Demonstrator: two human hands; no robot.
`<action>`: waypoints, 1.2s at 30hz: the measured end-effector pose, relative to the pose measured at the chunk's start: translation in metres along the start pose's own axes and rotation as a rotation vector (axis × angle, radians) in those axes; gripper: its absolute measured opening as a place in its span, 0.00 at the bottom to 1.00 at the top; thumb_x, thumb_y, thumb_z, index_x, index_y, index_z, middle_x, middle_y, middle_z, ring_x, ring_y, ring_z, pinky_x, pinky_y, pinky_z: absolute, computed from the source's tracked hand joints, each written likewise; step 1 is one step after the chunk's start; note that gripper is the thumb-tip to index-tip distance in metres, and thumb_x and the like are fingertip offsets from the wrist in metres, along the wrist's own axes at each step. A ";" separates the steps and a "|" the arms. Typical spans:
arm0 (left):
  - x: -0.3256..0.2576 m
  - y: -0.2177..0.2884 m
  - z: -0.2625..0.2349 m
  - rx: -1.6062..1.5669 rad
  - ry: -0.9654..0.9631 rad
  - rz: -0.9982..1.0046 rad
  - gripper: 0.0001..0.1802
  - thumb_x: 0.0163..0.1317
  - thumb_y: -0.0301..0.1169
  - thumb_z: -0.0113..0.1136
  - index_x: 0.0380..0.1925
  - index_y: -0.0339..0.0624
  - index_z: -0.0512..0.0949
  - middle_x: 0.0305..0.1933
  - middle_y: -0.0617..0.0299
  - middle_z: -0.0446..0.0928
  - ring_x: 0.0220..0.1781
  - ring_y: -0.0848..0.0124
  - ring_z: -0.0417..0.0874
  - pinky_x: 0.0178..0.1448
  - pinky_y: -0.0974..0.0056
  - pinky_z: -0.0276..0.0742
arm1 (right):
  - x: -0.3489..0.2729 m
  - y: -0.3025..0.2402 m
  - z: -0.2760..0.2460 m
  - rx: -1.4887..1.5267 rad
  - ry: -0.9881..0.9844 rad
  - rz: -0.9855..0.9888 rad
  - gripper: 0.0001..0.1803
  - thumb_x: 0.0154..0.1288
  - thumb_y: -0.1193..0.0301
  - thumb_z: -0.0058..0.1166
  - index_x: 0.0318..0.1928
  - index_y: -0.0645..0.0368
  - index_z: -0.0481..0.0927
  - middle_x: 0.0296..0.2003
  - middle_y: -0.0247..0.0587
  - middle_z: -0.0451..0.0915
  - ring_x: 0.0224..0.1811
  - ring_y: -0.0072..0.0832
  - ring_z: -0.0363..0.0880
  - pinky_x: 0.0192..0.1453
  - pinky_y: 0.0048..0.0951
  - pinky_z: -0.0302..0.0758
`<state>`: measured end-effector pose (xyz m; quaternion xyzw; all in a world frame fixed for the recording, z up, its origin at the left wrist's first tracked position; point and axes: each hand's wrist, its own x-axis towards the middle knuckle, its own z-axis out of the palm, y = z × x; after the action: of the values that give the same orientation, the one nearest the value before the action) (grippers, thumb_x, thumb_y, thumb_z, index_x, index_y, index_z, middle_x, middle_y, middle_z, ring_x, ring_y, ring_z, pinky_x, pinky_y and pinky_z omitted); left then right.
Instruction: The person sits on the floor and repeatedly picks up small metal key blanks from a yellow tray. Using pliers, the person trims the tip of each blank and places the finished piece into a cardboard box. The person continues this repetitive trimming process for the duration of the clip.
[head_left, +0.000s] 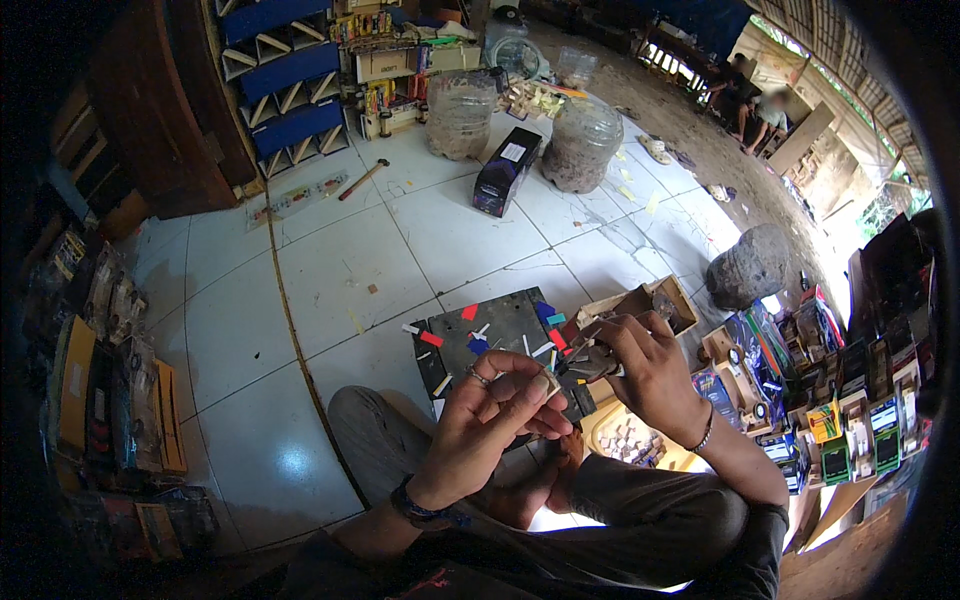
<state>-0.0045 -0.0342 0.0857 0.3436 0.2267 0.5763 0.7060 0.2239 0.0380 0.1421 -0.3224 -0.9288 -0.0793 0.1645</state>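
In the head view, pinching a small pale piece (553, 386) between fingertips of the left hand (497, 408), near the dark board (513, 322); gripping a dark object (592, 364), kind unclear, in the right hand (652, 378); apparently mid-handling, calling for a steady pinch

Beyond the left hand (495, 405), a black box (504, 175) carries a white, unreadable label (514, 152); farther back, a cream box (378, 70) bears dark lettering (393, 56).

The small held piece (552, 387) looks like matt wood, the floor tiles (340, 265) glossy, the trousers (640, 500) cloth, the jug (582, 140) clear plastic.
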 end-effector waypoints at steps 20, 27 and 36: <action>0.001 0.000 -0.005 -0.045 -0.039 -0.006 0.15 0.80 0.32 0.56 0.59 0.38 0.69 0.47 0.52 0.84 0.47 0.64 0.91 0.52 0.61 0.89 | -0.001 0.000 0.000 0.020 -0.026 0.000 0.34 0.53 0.67 0.69 0.62 0.59 0.75 0.49 0.39 0.79 0.53 0.36 0.80 0.58 0.41 0.73; 0.001 0.000 -0.005 -0.045 -0.032 -0.005 0.15 0.80 0.32 0.56 0.59 0.38 0.70 0.47 0.51 0.84 0.47 0.64 0.91 0.53 0.61 0.90 | -0.001 0.000 0.001 0.022 -0.019 0.008 0.34 0.52 0.68 0.70 0.61 0.59 0.75 0.49 0.39 0.79 0.53 0.36 0.80 0.58 0.40 0.73; 0.000 -0.002 0.004 0.041 -0.024 0.119 0.18 0.75 0.23 0.61 0.60 0.34 0.69 0.51 0.52 0.84 0.57 0.66 0.88 0.64 0.60 0.86 | -0.003 0.003 0.002 0.065 -0.079 0.033 0.33 0.55 0.65 0.69 0.60 0.61 0.74 0.49 0.43 0.79 0.52 0.41 0.81 0.62 0.44 0.73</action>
<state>-0.0003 -0.0354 0.0868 0.3777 0.2091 0.6083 0.6660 0.2277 0.0389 0.1388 -0.3351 -0.9312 -0.0335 0.1393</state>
